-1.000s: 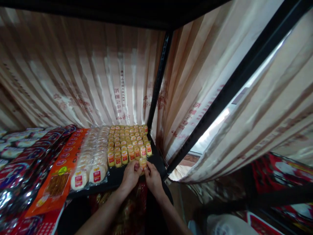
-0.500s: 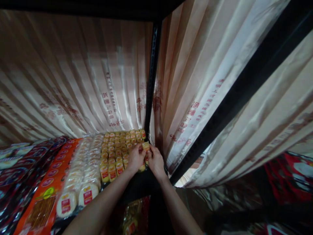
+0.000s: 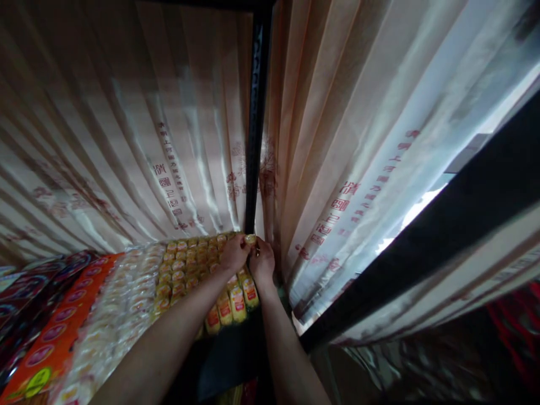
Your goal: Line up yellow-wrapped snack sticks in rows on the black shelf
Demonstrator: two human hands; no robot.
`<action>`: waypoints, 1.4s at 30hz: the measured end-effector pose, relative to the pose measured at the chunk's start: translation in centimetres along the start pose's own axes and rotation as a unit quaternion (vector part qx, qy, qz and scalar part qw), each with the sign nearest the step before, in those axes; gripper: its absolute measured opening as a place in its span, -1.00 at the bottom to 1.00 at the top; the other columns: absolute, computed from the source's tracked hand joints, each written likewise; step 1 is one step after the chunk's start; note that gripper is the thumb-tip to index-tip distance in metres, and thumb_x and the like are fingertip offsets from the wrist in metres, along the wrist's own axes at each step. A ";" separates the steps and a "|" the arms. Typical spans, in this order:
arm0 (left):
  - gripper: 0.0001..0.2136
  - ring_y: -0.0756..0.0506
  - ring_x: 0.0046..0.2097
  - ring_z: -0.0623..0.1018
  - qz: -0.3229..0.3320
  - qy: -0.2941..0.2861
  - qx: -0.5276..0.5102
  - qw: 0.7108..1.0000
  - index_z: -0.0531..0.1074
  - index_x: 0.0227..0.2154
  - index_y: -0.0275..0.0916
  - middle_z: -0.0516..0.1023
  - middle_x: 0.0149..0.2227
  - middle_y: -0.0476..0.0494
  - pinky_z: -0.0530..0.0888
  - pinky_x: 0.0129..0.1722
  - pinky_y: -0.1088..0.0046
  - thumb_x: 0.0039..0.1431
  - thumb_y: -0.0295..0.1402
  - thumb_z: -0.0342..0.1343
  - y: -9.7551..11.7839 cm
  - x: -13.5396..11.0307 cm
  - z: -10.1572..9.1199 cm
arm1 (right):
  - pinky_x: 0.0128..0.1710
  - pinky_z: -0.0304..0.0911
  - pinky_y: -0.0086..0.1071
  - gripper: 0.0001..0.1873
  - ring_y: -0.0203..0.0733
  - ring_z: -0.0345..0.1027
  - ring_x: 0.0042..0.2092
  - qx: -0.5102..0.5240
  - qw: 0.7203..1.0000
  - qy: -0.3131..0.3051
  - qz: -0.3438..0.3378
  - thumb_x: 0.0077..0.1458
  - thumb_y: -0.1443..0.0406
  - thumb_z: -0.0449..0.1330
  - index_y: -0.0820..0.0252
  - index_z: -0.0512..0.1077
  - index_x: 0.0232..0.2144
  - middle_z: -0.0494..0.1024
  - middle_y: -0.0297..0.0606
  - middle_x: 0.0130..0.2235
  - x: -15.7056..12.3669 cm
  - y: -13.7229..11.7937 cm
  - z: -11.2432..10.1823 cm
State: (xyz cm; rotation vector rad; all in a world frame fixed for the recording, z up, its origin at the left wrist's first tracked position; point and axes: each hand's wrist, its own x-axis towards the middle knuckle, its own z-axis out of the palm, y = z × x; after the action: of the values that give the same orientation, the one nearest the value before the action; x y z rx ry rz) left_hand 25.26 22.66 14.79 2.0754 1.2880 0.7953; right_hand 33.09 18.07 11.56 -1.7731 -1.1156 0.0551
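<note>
Near the shelf's back corner, my left hand (image 3: pixel 234 254) is closed with its fingertips on a small yellow wrapped snack pack (image 3: pixel 250 239). Beside it my right hand (image 3: pixel 262 262) is also closed, its fingers on the same pack from the right. Just below and left of my hands lie rows of similar yellow packs (image 3: pixel 192 267), set close together with red and white labels. My left forearm hides part of these rows. Nearer to me, a few packs (image 3: pixel 237 300) show their labels between my forearms.
Clear-wrapped round pale cakes (image 3: pixel 112 318), an orange snack bag (image 3: pixel 70 315) and dark red packets (image 3: pixel 36 306) lie leftward. A black upright post (image 3: pixel 256 124) stands behind my hands. Printed pale curtains (image 3: pixel 189 140) hang around, and a black beam (image 3: pixel 422 242) slants on the right.
My hands have moved slightly up toward the back corner, still holding a yellow pack. More yellow packs now show between my forearms. The camera view has shifted.
</note>
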 end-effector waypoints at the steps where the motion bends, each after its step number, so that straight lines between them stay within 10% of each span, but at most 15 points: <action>1: -0.76 -0.03 -0.22 0.51 0.002 0.000 0.007 1.000 0.39 -0.17 -0.27 0.54 -0.28 -0.11 0.39 -0.17 0.46 0.06 -0.48 0.03 0.0 0.3 0.1 | -0.13 0.21 -0.37 -0.62 -0.16 0.35 -0.15 -0.003 1.000 -0.001 0.006 0.05 0.42 -0.05 0.27 0.43 -0.12 0.51 -0.09 -0.19 0.3 0.2 0.3; 19: -0.81 -0.14 -0.08 0.41 0.087 0.008 0.248 0.965 0.49 -0.28 -0.22 0.53 -0.24 -0.15 0.28 -0.03 0.36 0.01 -0.36 0.09 -4.4 3.5 2.7 | -0.22 0.23 -0.43 -0.62 -0.16 0.44 -0.18 -0.072 0.987 -0.087 0.116 0.13 0.33 -0.05 0.25 0.42 -0.06 0.56 -0.11 -0.17 1.7 3.0 3.0; 42: -0.77 -0.23 -0.02 0.30 0.036 0.027 0.261 0.964 0.39 -0.19 -0.29 0.40 -0.14 -0.28 0.24 -0.04 0.23 0.10 -0.42 -0.04 -3.7 3.6 3.7 | -0.25 0.19 -0.49 -0.67 -0.21 0.44 -0.22 -0.072 0.981 -0.166 0.068 0.13 0.39 -0.07 0.22 0.51 -0.28 0.58 -0.15 -0.25 1.3 2.6 2.6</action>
State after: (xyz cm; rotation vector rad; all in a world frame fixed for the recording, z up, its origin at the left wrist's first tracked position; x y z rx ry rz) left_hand 27.16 26.75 10.34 2.5354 1.5905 0.5864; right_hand 34.24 20.63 8.90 -2.0196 -1.2563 0.3740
